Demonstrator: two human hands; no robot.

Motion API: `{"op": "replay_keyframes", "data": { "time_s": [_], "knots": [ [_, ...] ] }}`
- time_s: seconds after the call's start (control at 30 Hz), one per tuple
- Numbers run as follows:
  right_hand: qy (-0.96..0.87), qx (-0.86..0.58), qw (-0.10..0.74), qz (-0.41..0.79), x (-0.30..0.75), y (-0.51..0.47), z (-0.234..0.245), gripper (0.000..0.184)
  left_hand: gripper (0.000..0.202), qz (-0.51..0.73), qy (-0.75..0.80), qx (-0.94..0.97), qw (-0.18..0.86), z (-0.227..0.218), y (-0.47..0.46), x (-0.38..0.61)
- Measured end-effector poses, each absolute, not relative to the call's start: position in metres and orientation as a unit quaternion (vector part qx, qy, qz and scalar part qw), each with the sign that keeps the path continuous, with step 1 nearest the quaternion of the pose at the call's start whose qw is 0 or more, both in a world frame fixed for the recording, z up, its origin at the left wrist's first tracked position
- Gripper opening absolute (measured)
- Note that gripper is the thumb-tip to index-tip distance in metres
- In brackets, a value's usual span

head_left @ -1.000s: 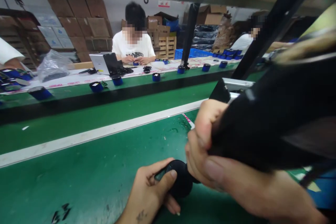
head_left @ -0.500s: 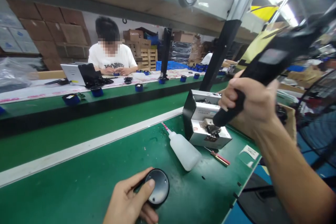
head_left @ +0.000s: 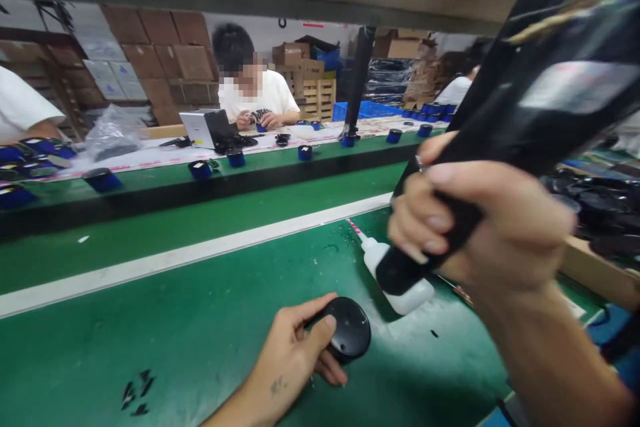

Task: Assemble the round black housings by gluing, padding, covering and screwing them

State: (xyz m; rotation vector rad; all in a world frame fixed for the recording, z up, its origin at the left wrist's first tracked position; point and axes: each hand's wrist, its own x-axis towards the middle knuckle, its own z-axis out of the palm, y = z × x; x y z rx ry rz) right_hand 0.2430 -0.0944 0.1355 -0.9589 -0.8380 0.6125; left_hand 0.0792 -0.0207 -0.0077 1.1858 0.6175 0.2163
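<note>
My left hand (head_left: 295, 353) grips a black round cap (head_left: 352, 327) by its edge, thumb on top, just over the green bench. The cap has small holes near its rim. Raised at the right, my right hand (head_left: 480, 227) is wrapped round a long black power tool (head_left: 540, 127) with a whitish label. Its blunt lower end (head_left: 400, 272) overlaps the white squeeze bottle (head_left: 407, 298) from my viewpoint; I cannot tell whether they touch. The bottle lies on its side, its pink-striped nozzle (head_left: 357, 229) pointing away. A screwdriver (head_left: 463, 293) is mostly hidden behind my right wrist.
A white rail (head_left: 200, 263) divides the bench (head_left: 210, 320) from a green belt. Blue round parts (head_left: 305, 153) line the far side, where a person in a white shirt (head_left: 270, 93) works. Black scraps (head_left: 137, 392) lie at front left. A carton of black parts (head_left: 600, 273) stands right.
My view has swung left. The power tool now covers part of the bottle and hides the silver-and-black box seen before. My left hand still holds the cap.
</note>
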Motion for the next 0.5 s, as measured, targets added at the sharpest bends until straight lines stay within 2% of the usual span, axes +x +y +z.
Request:
{"op": "replay_keyframes", "data": {
  "time_s": [0.1,0.3,0.5],
  "knots": [
    [-0.413,-0.406,0.751,0.319,0.215,-0.067,0.125,0.016,0.089,0.102,0.270,0.548,0.785,-0.010,-0.020,0.078],
    [-0.418,-0.407,0.737,0.340,0.208,-0.057,0.113,0.013,0.073,0.088,0.245,0.548,0.795,-0.009,-0.019,0.081],
    [-0.424,-0.427,0.696,0.392,0.205,-0.060,0.111,0.015,0.073,0.081,0.252,0.556,0.788,-0.008,-0.019,0.081]
  ]
}}
